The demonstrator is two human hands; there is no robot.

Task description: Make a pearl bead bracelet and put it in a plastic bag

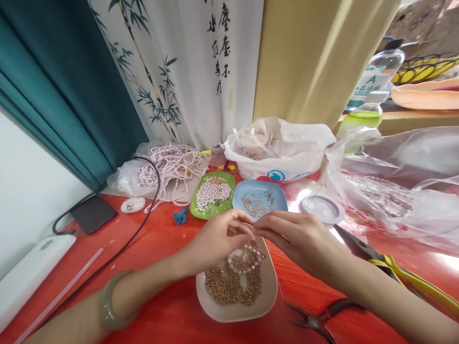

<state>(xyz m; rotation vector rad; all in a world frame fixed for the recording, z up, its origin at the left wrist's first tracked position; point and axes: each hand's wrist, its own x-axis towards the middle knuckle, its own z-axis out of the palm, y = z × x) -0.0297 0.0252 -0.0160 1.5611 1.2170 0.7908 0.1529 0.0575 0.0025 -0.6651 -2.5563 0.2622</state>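
Your left hand (pixel 218 236) and right hand (pixel 297 236): fingertip grip pinched shut on pearl strand (pixel 245 260) over oval beige tray (pixel 267 296) of round gold beads (pixel 225 286); glossy red surface (pixel 161 296).

On the red tabletop (pixel 150 248) lie a green dish of pearls (pixel 213 195), a blue dish (pixel 260 197), pearl strands (pixel 172 168), a white plastic bag (pixel 278 148), yellow-handled pliers (pixel 398 270), small dark pliers (pixel 319 321), a black cable (pixel 118 248) and a phone (pixel 92 213).
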